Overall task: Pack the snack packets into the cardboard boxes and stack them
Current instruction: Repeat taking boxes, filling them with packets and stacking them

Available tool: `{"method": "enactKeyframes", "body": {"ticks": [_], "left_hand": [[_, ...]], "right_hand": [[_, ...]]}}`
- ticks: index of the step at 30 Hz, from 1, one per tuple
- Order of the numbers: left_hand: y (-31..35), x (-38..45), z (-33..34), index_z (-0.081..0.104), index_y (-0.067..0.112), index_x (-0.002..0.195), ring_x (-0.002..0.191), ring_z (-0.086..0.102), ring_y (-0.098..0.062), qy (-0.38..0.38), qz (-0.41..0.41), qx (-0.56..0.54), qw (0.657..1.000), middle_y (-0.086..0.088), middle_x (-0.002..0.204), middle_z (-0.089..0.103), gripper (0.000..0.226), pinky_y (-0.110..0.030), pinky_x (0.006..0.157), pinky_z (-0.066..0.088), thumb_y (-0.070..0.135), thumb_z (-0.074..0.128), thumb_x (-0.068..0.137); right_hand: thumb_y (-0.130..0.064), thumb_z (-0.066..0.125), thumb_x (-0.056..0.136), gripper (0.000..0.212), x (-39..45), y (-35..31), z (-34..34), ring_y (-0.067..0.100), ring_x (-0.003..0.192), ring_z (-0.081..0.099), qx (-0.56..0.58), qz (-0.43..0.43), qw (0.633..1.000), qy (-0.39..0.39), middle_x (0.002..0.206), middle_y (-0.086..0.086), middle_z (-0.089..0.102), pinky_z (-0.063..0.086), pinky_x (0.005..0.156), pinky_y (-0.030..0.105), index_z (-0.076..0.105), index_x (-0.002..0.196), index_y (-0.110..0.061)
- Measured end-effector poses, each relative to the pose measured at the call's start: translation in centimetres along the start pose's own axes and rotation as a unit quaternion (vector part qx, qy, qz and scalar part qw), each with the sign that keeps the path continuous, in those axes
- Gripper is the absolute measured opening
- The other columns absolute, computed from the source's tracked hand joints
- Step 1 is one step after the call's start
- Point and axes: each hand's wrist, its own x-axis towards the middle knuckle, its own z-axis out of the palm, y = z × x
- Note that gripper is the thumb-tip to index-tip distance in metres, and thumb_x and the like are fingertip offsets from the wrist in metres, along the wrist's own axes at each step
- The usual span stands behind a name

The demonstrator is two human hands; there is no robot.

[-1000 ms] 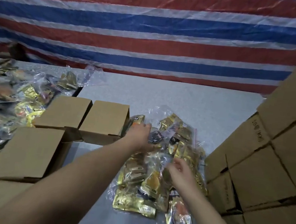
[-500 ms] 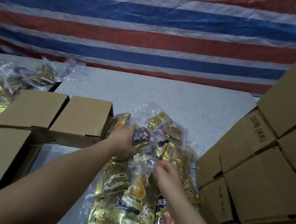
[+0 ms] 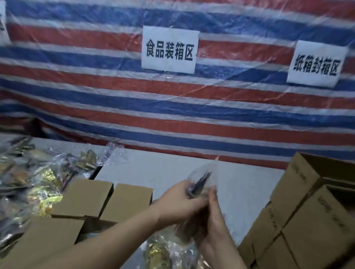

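Striped tarp [image 3: 175, 103] behind — left hand [image 3: 178, 201], right hand [image 3: 213, 220], fingers curled round clear snack bag [image 3: 202, 180].

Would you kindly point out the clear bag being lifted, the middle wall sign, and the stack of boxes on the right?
clear bag [image 3: 203, 180]: head view, upper plastic above the hands.
middle wall sign [image 3: 169, 49]: head view, centre of lettering.
stack of boxes [image 3: 319, 232]: head view, cardboard side face.
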Motion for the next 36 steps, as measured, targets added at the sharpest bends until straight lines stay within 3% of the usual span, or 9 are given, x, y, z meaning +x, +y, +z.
{"method": "enactKeyframes", "body": {"ticks": [6, 11, 16, 19, 23, 27, 30, 33, 36], "left_hand": [[7.0, -3.8, -1.6, 0.054, 0.04, 0.128, 0.123, 0.05, -0.012, 0.12, 0.102, 0.098, 0.983, 0.007, 0.129, 0.056, 0.065, -0.037, 0.105, 0.041, 0.078, 0.027, 0.083], [11.6, -5.5, -1.2, 0.05, 0.033, 0.137, 0.135, 0.043, -0.017, 0.144, 0.08, 0.006, 0.986, 0.0, 0.142, 0.051, 0.077, -0.044, 0.116, 0.03, 0.067, 0.009, 0.082], [13.2, -7.4, -2.0, 0.055, 0.045, 0.125, 0.133, 0.046, -0.018, 0.05, 0.08, -0.077, 0.993, 0.002, 0.144, 0.048, 0.036, -0.044, 0.114, 0.035, 0.055, 0.048, 0.091], [12.5, -8.9, -1.7, 0.051, 0.042, 0.116, 0.11, 0.064, -0.012, 0.077, 0.076, -0.145, 0.984, 0.004, 0.123, 0.062, 0.033, -0.029, 0.094, 0.053, 0.049, 0.067, 0.087], [10.0, -10.2, -1.0, 0.048, 0.018, 0.128, 0.1, 0.07, -0.014, 0.008, -0.013, -0.201, 0.98, -0.006, 0.121, 0.066, 0.062, -0.031, 0.088, 0.057, 0.045, 0.076, 0.08], [4.0, -14.0, -1.6, 0.042, 0.032, 0.141, 0.106, 0.062, 0.004, -0.086, -0.059, -0.141, 0.985, 0.016, 0.126, 0.059, 0.085, -0.017, 0.083, 0.052, 0.067, 0.072, 0.07], [-3.4, -18.0, -0.1, 0.051, 0.029, 0.134, 0.09, 0.06, 0.017, -0.018, -0.127, -0.07, 0.989, 0.017, 0.113, 0.061, 0.055, -0.002, 0.068, 0.046, 0.054, 0.064, 0.087], [-10.9, -21.9, 2.8, 0.057, 0.018, 0.128, 0.109, 0.06, -0.004, -0.003, -0.19, 0.041, 0.981, 0.003, 0.119, 0.061, 0.036, -0.02, 0.095, 0.048, 0.038, 0.056, 0.098], [-15.8, -25.1, 5.4, 0.052, 0.014, 0.137, 0.129, 0.049, -0.012, -0.056, -0.233, 0.064, 0.969, 0.0, 0.138, 0.054, 0.044, -0.035, 0.112, 0.036, 0.035, 0.056, 0.098]], "right_hand": [[-0.073, 0.081, 0.058, 0.092, -6.3, -5.1, 5.0, 0.034, 0.123, 0.061, 0.018, -0.042, 0.988, -0.147, 0.13, 0.016, 0.065, 0.044, 0.107, 0.056, 0.066, 0.129, -0.017], [-0.042, 0.071, 0.08, 0.068, -9.7, -7.3, 7.3, 0.033, 0.12, 0.063, -0.031, -0.119, 0.985, -0.117, 0.129, 0.015, 0.066, 0.043, 0.108, 0.053, 0.053, 0.141, -0.018], [-0.039, 0.083, 0.073, 0.068, -12.2, -8.9, 6.5, 0.037, 0.112, 0.066, 0.053, -0.085, 0.983, -0.152, 0.125, 0.023, 0.066, 0.056, 0.089, 0.052, 0.064, 0.13, -0.009], [-0.041, 0.09, 0.064, 0.059, -13.2, -8.5, 5.8, 0.035, 0.108, 0.069, 0.033, -0.087, 0.976, -0.195, 0.121, 0.022, 0.068, 0.059, 0.081, 0.045, 0.076, 0.111, -0.008], [-0.039, 0.086, 0.068, 0.053, -13.5, -6.4, 3.7, 0.032, 0.099, 0.072, -0.001, -0.078, 0.979, -0.187, 0.113, 0.024, 0.07, 0.06, 0.079, 0.041, 0.077, 0.105, -0.003], [-0.037, 0.078, 0.076, 0.053, -14.3, -4.6, 0.4, 0.031, 0.084, 0.073, -0.143, -0.077, 0.978, -0.134, 0.104, 0.021, 0.072, 0.059, 0.066, 0.038, 0.07, 0.116, -0.003], [-0.029, 0.083, 0.067, 0.06, -14.9, -2.0, -2.5, 0.019, 0.08, 0.071, -0.319, -0.062, 0.944, -0.054, 0.091, 0.004, 0.074, 0.056, 0.069, 0.032, 0.061, 0.12, -0.01], [-0.03, 0.082, 0.077, 0.045, -16.4, 1.6, -4.7, -0.013, 0.089, 0.063, -0.467, -0.035, 0.879, -0.09, 0.093, -0.031, 0.07, 0.044, 0.073, 0.003, 0.056, 0.112, -0.038], [-0.019, 0.081, 0.083, 0.056, -17.5, 5.4, -7.0, -0.029, 0.104, 0.048, -0.53, 0.011, 0.833, -0.154, 0.116, -0.035, 0.056, 0.035, 0.08, -0.006, 0.05, 0.121, -0.048]]}}
